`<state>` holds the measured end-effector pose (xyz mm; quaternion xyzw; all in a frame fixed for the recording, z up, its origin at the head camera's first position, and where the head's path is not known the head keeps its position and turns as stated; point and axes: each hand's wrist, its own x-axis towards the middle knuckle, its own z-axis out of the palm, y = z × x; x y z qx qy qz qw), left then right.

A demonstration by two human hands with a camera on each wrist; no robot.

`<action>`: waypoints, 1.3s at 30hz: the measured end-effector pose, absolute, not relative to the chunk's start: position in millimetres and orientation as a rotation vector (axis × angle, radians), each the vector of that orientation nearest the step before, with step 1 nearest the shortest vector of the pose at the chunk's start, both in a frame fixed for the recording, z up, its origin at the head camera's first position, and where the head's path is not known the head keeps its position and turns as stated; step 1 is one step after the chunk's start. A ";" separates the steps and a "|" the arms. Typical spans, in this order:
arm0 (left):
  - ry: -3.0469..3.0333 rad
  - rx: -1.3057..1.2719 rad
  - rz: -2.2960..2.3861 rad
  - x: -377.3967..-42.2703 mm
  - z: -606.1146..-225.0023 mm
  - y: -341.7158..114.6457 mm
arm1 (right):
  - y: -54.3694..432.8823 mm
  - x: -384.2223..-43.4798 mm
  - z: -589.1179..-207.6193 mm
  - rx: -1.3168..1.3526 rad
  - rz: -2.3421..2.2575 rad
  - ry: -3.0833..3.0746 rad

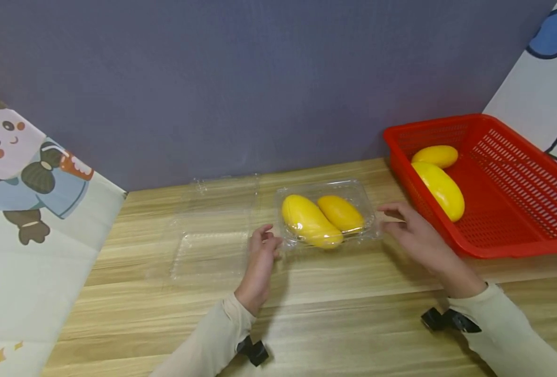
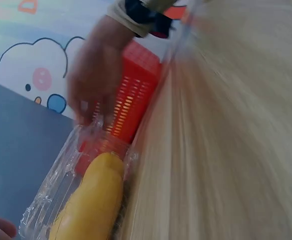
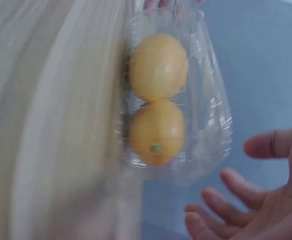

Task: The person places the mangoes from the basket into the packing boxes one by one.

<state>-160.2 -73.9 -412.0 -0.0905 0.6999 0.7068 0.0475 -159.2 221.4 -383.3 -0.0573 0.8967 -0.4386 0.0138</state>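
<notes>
In the head view, a clear plastic clamshell box [image 1: 354,191] with its lid down holds two yellow mangoes, a longer mango [image 1: 307,220] and a shorter mango [image 1: 342,213]. My left hand [image 1: 261,254] is at the box's front left corner, fingers loosely bent beside the plastic. At the opposite end, my right hand [image 1: 412,233] has its fingers spread and holds nothing. The right wrist view shows those fingertips [image 3: 228,175] apart from the box. Motion blurs the right hand in the left wrist view.
A red slotted basket [image 1: 514,209] at the right contains two more mangoes [image 1: 441,191]. To the left, an unfolded clear clamshell [image 1: 212,251] lies on the wood-grain table [image 1: 335,324]. A grey wall panel [image 1: 259,94] rises behind; printed panels stand at both sides.
</notes>
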 end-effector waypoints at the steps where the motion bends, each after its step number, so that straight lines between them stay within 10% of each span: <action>1: 2.190 -0.238 2.138 -159.6 -411.6 -73.3 | 219.3 -156.2 -380.7 -0.260 -1.320 2.875; 15: 3.091 0.877 1.260 -127.4 -404.1 -63.0 | 185.8 -121.6 -370.1 -0.942 -0.514 3.206; 39: 3.165 0.885 0.759 -118.1 -402.9 -59.1 | 180.0 -112.7 -371.8 -0.828 -0.451 3.060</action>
